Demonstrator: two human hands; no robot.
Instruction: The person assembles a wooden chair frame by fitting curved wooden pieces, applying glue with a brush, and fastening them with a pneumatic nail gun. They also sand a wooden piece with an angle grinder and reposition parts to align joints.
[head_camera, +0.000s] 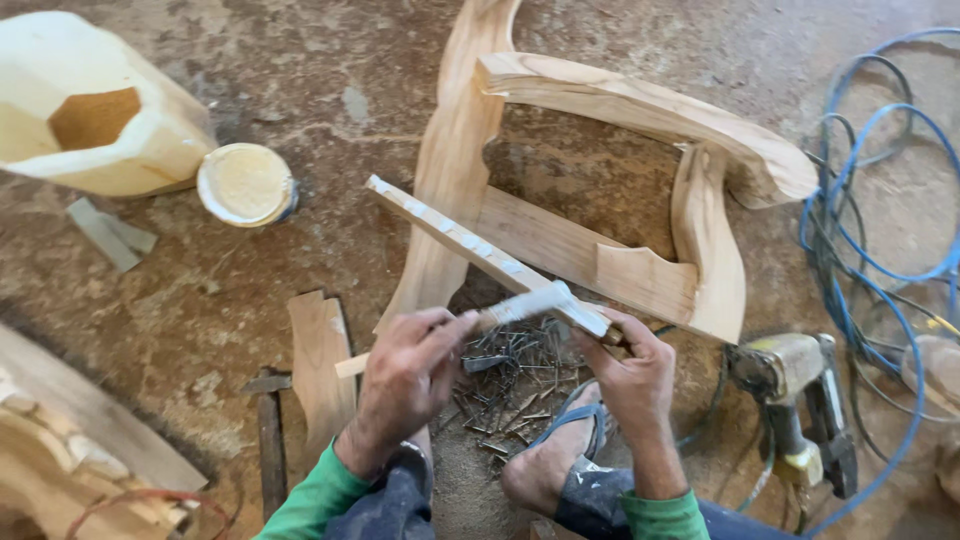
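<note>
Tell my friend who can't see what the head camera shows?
The person's left hand brushes white glue onto a long wooden strip that the right hand holds. A curved pale wooden chair frame and grey metal nails lie on the dirt floor.

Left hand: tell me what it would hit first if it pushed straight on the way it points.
The left hand points right along the brush; it would probably meet the right hand holding the wooden strip first.

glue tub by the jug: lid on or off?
Off. The tub stands upright, its pale contents exposed to the rim; no lid on it.
</note>
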